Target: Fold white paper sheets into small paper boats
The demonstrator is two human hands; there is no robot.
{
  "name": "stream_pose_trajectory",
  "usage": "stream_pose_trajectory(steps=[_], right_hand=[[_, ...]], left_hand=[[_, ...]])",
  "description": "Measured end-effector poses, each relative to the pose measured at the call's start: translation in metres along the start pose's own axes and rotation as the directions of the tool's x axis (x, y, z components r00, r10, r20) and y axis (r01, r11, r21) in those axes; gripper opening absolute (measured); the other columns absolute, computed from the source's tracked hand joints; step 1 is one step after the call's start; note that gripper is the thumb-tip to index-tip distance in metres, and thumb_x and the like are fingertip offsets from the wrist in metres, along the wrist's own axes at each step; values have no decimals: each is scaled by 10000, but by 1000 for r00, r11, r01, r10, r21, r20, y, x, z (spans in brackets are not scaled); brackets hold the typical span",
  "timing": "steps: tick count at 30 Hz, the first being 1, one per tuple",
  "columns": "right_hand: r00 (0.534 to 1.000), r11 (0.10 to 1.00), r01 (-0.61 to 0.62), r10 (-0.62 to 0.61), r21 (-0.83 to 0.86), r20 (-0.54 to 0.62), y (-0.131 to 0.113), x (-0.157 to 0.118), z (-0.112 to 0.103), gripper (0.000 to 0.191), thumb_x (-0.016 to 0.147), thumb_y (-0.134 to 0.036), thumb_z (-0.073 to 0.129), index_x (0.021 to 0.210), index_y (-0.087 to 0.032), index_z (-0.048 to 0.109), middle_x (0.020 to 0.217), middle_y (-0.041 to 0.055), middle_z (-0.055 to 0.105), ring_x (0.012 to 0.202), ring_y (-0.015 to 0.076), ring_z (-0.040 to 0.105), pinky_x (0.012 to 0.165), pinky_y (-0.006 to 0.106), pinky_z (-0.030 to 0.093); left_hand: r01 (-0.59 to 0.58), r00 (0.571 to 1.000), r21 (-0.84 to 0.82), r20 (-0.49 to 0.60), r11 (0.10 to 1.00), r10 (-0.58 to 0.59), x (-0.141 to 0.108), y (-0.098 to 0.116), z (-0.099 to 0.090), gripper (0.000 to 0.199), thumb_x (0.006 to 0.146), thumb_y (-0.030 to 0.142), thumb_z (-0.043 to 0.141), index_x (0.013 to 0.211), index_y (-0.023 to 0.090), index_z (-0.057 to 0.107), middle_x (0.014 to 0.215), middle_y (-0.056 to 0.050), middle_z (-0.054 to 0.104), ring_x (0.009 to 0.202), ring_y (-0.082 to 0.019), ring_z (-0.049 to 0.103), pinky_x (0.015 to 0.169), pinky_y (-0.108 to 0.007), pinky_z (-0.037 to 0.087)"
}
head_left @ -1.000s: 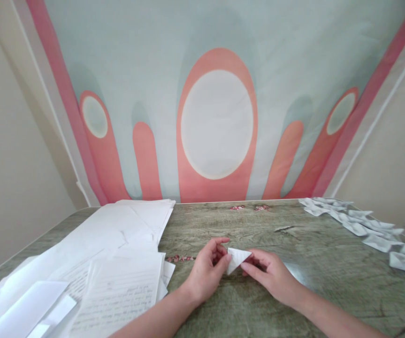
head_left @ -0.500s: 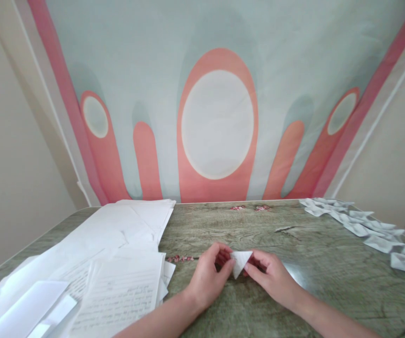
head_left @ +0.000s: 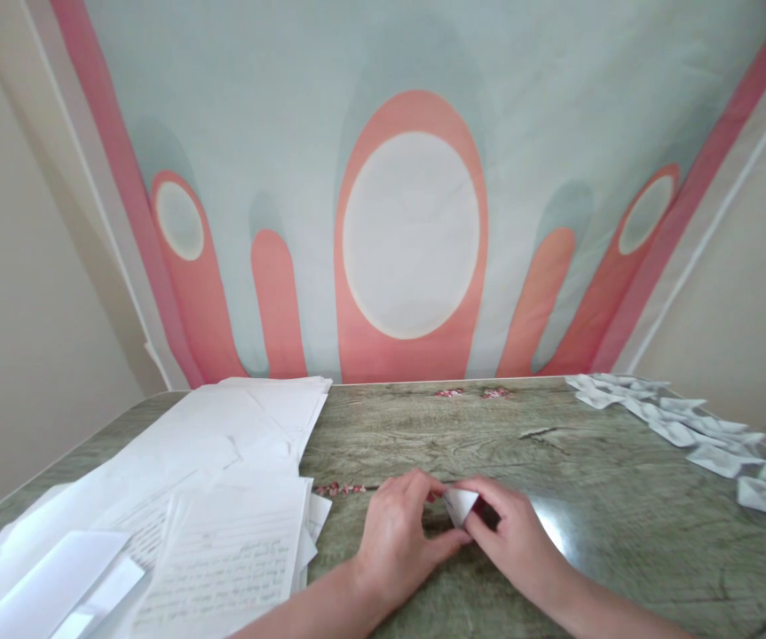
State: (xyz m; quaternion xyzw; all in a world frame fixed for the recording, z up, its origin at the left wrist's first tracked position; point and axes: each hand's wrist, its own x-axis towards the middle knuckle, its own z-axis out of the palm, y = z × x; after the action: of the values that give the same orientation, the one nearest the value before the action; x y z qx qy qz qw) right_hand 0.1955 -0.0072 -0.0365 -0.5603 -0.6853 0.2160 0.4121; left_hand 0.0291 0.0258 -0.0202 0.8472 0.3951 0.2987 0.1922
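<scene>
A small piece of folded paper [head_left: 461,504], white and roughly triangular, is held just above the table between my two hands. My right hand [head_left: 516,540] pinches its right side between thumb and fingers. My left hand [head_left: 396,537] curls round the left side, with the index fingertip at the upper corner and the thumb at the lower point. Part of the paper is hidden behind the fingers.
On the left, sheets of paper [head_left: 223,541], some handwritten, lie in a broad overlapping pile with folded white strips [head_left: 56,581] on top. Several folded paper pieces [head_left: 722,457] line the right side of the wood-grain table [head_left: 396,426]. A patterned backdrop [head_left: 409,355] rises behind.
The folded paper has turned and shows less of its face. My left hand has rolled over, bringing its thumb to the paper's lower point; the right fingers have closed further over it.
</scene>
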Motion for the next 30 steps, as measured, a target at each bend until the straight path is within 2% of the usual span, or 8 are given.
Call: stream_pose_trajectory(steps=[5,9,17,26,30], right_hand=[[996,994,92,-91,-58,12,2,-1,1,260,721,-78,466,881,-227,608,813,14,645,766,178,591,689,284,449],[990,983,136,-139,-120,-12,6,-1,1,277,728,-82,461,908,-237,605,854,25,650,798,188,596,722,311,460],[983,967,174,-182,-188,-25,9,1,-1,285,720,-82,484,932,-234,600,870,33,649,778,194,593,709,324,473],[952,907,293,-306,-303,6,18,5,-5,274,772,-112,504,987,-241,613,872,41,649,793,201,598,730,340,479],[937,874,344,-340,-342,74,20,7,-7,266,836,-153,477,1045,-247,611,898,50,651,795,197,600,730,342,476]], left_hand=[[-1,1000,3,3,1000,1,-1,-1,2,274,638,227,706,858,203,543,812,-4,601,762,-191,564,699,-308,426],[10,1000,-47,-10,999,-10,-3,-3,6,291,657,166,644,917,209,520,827,-9,586,786,-191,558,729,-309,437],[-16,1000,-221,-19,975,12,-4,-8,11,484,680,60,523,1134,198,426,978,-32,592,858,-162,562,796,-289,451],[15,998,-246,67,969,2,4,-4,4,408,703,42,452,1053,204,587,929,-28,642,817,-163,581,778,-276,461],[-53,998,-122,38,991,58,6,-6,1,373,717,59,472,1005,231,635,953,-23,656,881,-188,568,829,-308,435]])
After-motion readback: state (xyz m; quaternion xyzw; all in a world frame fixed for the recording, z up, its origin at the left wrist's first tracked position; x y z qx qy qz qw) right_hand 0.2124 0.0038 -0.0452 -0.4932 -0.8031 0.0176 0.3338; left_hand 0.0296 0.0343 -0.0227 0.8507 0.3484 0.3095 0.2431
